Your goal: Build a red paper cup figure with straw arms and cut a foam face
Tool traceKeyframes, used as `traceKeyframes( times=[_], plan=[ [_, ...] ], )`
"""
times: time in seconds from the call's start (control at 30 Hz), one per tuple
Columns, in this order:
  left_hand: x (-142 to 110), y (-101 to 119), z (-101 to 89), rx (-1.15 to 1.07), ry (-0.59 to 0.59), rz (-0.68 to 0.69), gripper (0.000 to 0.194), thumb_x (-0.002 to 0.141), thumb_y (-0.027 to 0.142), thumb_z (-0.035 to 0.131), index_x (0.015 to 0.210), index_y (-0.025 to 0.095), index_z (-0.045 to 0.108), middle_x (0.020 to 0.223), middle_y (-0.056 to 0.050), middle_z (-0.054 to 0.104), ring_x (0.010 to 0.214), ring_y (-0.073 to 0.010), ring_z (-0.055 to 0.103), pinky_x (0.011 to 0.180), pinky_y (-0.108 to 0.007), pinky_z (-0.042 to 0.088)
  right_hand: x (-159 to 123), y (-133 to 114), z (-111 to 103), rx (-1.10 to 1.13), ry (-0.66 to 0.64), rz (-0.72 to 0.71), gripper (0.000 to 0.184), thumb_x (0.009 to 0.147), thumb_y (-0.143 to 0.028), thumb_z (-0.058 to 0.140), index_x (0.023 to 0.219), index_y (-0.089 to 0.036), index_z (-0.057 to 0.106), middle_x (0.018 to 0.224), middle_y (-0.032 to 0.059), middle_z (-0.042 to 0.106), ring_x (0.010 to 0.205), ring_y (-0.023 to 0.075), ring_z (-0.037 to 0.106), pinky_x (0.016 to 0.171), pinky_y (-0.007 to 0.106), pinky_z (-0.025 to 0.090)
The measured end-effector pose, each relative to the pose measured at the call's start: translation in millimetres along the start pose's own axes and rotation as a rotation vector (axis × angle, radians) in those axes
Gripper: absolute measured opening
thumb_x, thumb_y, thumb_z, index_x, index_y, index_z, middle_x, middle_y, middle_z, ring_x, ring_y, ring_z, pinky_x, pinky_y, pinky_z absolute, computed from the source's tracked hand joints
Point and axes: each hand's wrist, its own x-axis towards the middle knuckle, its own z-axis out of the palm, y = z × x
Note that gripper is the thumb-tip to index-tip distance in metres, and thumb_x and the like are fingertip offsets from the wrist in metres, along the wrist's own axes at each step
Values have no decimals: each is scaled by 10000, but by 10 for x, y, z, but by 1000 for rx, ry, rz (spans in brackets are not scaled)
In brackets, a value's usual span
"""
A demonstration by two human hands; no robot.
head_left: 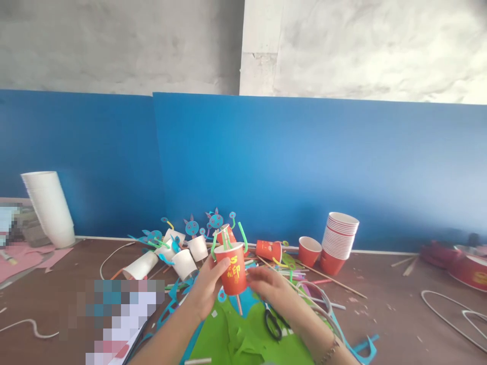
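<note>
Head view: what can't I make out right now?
All in the head view:
Left hand: fingers behind the red cup, hidden by it.
Right hand: blurred; whether it touches the cup is unclear.
Scissors: partly hidden by the right forearm.
Red object at far right: cut off by the edge.

Red paper cup (233, 271) — aloft, nearly upright, gold-lettered, white-rimmed — thin stick (239, 305) beneath

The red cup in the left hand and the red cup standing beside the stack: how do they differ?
The held cup is up in the left hand; the standing cup rests on the table. A straw-like piece pokes out below the held cup; none shows at the standing cup. Both are red outside.
</note>
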Motion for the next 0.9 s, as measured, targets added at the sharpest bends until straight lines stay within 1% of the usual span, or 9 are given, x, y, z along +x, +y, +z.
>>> traceKeyframes(
  times=[0.07,0.1,0.17,0.23,0.33,0.43,0.57,0.77,0.9],
  plan=[
    [-10,24,23,-40,-4,30,695,695,484,776,1274,177,545,1158,-115,670,1086,-295,604,827,-337,507,-15,67,49,-143,-176,54,262,728,-356,696,917,-181,744,833,31,723,775,198,631,718,299,466],
    [-18,28,36,-48,-8,34,680,710,487,764,1274,179,539,1148,-112,671,1074,-291,608,810,-332,509,-19,110,80,-206,-225,80,238,738,-364,689,872,-175,745,760,18,705,675,165,600,657,280,454],
    [-35,19,61,-48,-8,44,641,736,497,736,1260,184,538,1122,-105,674,1027,-281,624,770,-323,512,-17,202,145,-269,-253,94,238,760,-386,664,765,-159,737,635,1,655,545,119,518,568,253,415],
    [-49,-14,79,-25,15,64,606,747,511,716,1226,181,549,1088,-100,676,975,-268,634,746,-318,508,-5,282,203,-234,-288,33,297,788,-401,625,665,-144,712,587,8,634,536,115,513,580,252,422],
    [-67,-88,94,77,49,94,565,715,471,744,1157,166,570,1017,-87,671,912,-242,625,741,-309,495,14,363,267,-144,-351,-29,372,801,-452,598,626,-136,688,587,30,646,559,129,554,616,265,449],
    [-84,-150,99,196,67,101,504,704,390,748,1113,155,573,945,-68,660,835,-202,602,730,-294,481,27,413,321,-114,-312,-39,408,776,-504,619,619,-132,680,566,34,643,529,126,545,588,260,441],
    [-103,-166,106,250,60,110,423,738,347,692,1096,162,564,850,-30,635,742,-163,575,678,-266,469,34,470,392,-90,-251,-81,457,778,-551,608,618,-131,692,562,39,652,522,123,545,582,252,437],
    [-111,-146,115,202,10,93,391,760,342,649,1102,178,554,859,-28,627,741,-179,610,689,-290,489,19,510,402,-90,-346,-8,442,772,-529,645,650,-111,725,551,43,655,482,113,533,533,237,427],
    [-122,-160,125,224,28,81,392,765,365,639,1097,172,561,834,-37,636,740,-189,614,692,-298,488,51,537,417,-18,-266,-53,552,711,-646,651,635,-104,727,525,35,627,480,100,510,541,227,421]
  ],
)
